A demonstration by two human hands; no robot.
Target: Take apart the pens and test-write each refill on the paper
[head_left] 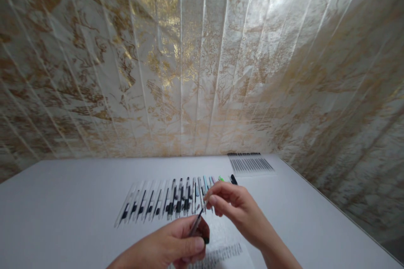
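Note:
My left hand (179, 240) is closed around a pen barrel (194, 227), which tilts up to the right. A small dark piece (206, 240) shows beside the left thumb; I cannot make out what it is. Thumb and fingertips of my right hand (238, 208) pinch a thin pen refill (203, 207). Its lower end meets the top of the barrel; how far it sits inside is hard to tell. Just beyond both hands lies a row of pens (178, 201), some clear with black parts, others pale coloured. My right hand covers part of that row.
A printed sheet (232, 253) lies under and beside the left hand on the white table (63, 206). At the back right is a flat set of thin refills (251, 164) with dark tops. Gold-patterned covering (176, 71) rises behind the table.

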